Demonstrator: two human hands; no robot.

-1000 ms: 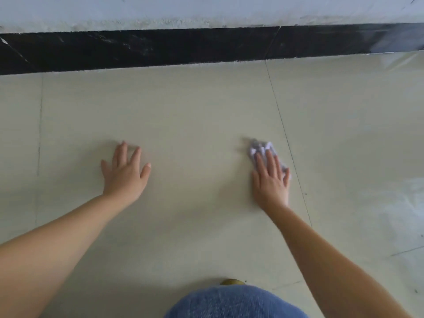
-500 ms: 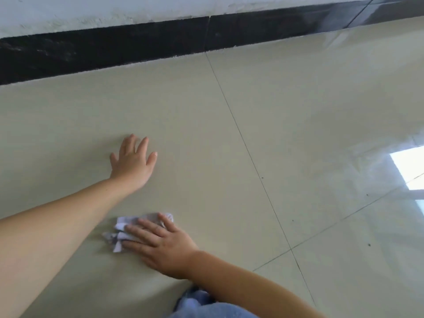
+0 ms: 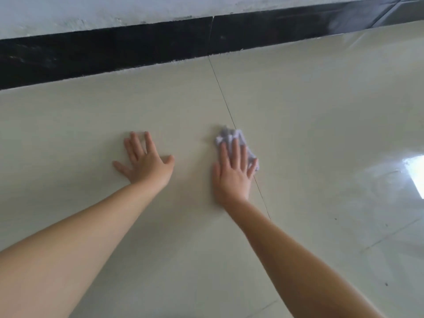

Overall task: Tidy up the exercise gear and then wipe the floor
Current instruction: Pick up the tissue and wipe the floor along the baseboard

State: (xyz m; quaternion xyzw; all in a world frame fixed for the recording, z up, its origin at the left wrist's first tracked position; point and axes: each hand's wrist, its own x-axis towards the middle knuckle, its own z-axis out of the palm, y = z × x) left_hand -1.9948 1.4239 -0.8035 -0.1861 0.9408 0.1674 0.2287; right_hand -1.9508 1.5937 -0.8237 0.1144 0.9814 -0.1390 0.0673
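A crumpled white tissue (image 3: 227, 137) lies on the pale glossy floor tiles (image 3: 321, 125), right on a grout line. My right hand (image 3: 234, 171) presses it flat with straight fingers, and most of the tissue is hidden under them. My left hand (image 3: 144, 161) rests flat on the floor to the left, fingers spread, a hand's width from the right one. No exercise gear is in view.
A black skirting band (image 3: 114, 49) runs along the foot of a white wall (image 3: 114, 12) at the top. Bright window glare (image 3: 415, 171) reflects off the tiles at the right edge. A few dark specks (image 3: 386, 284) dot the floor at lower right.
My right hand has swept the tissue from close to my body, under my left forearm, forward and to the right onto the grout line. The left hand stayed planted.
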